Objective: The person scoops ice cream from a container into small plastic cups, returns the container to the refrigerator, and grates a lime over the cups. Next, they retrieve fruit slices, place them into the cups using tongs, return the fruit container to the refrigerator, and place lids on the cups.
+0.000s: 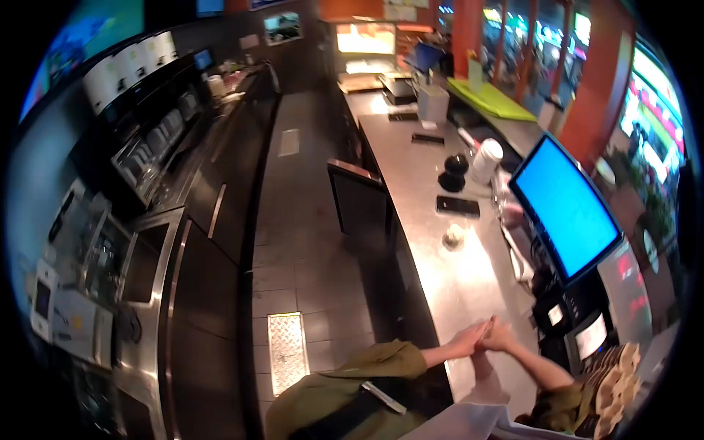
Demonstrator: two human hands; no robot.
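The left hand (463, 344) and right hand (501, 336) meet over the desk (477, 286), lower right of centre; whether either grip is closed or holds anything, I cannot tell. Small, tucked-in movements would best avoid the monitor (568, 209) nearby at right.

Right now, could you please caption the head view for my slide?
Left hand and right hand meet over a shiny counter, near a bright blue screen.
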